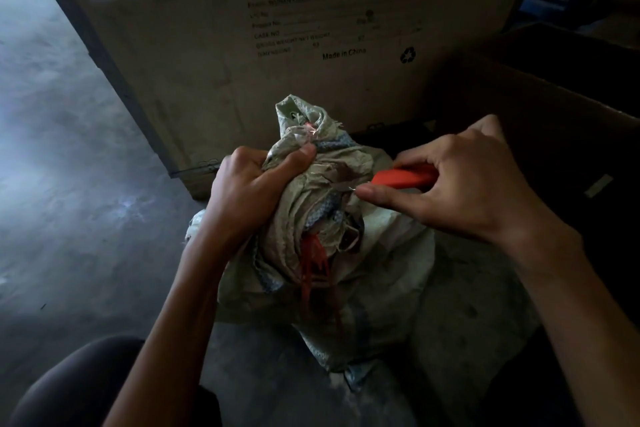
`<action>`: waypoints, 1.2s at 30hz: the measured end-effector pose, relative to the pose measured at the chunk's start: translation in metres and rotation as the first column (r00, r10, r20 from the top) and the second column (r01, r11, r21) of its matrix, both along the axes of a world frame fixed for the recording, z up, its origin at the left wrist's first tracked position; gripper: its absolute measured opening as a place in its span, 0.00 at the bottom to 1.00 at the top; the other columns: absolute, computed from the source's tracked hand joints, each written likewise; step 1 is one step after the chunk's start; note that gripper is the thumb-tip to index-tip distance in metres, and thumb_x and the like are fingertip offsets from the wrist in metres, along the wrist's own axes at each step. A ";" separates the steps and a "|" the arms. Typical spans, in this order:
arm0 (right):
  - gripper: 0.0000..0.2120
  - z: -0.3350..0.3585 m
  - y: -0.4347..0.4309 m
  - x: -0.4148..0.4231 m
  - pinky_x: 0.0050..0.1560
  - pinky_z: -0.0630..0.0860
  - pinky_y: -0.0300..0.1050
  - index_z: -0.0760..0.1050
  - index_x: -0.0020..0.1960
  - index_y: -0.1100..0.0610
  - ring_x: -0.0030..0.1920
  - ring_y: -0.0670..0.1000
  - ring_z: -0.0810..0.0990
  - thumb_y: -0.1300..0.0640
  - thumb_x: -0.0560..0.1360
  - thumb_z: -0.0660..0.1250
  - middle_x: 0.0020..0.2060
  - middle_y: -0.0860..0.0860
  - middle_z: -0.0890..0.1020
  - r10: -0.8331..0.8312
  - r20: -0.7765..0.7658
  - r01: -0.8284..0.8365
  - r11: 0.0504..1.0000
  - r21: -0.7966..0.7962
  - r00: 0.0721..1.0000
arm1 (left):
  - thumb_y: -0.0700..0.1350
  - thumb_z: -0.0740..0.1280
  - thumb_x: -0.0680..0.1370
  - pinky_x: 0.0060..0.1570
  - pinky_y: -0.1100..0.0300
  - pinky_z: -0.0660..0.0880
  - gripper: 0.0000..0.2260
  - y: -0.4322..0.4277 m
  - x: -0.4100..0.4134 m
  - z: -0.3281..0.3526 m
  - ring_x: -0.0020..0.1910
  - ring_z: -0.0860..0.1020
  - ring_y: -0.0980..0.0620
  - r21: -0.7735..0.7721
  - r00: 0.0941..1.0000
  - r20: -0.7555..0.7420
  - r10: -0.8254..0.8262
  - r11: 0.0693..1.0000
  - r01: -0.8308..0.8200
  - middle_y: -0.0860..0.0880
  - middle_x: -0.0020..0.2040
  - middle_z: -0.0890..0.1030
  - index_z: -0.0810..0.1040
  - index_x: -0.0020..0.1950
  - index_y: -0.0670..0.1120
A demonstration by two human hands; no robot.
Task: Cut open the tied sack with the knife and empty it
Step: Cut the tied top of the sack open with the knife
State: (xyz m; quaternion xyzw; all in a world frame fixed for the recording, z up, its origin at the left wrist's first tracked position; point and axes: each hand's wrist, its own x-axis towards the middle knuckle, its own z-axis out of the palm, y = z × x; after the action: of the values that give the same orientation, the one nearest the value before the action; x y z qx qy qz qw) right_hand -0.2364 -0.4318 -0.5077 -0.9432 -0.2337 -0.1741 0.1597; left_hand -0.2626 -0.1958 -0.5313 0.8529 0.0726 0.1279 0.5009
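A pale woven sack (377, 274) stands on the concrete floor in front of me, its neck bunched and twisted. My left hand (252, 187) grips the bunched neck from the left, thumb pressed across the folds. My right hand (464, 184) holds a knife with a red handle (401, 177) against the neck's right side; the blade is hidden in the cloth folds. Red string (311, 270) hangs in loose strands from the tie below my left hand. The sack's frayed top (304, 118) sticks up above my fist.
A big printed cardboard box (277, 28) stands right behind the sack. An open dark cardboard box (554, 121) sits to the right, its flap near my right hand. Bare concrete floor (69, 149) stretches to the left. My knees show at the bottom edge.
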 end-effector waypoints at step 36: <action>0.34 -0.017 -0.040 0.031 0.57 0.72 0.57 0.81 0.38 0.48 0.37 0.48 0.80 0.20 0.68 0.54 0.30 0.45 0.81 -0.143 -0.116 0.167 0.955 0.244 0.983 | 0.63 0.70 0.74 0.37 0.34 0.78 0.34 0.008 -0.007 -0.009 0.34 0.82 0.31 -0.081 0.996 0.083 0.017 0.997 -0.010 0.27 0.40 0.82 0.78 0.38 0.29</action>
State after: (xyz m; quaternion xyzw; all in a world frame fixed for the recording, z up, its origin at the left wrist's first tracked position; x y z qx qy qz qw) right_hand -0.2057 -0.4715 -0.5248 -0.9379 -0.1269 -0.1684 0.2755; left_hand -0.2697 -0.1876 -0.5401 0.8255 0.0624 0.1638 0.5366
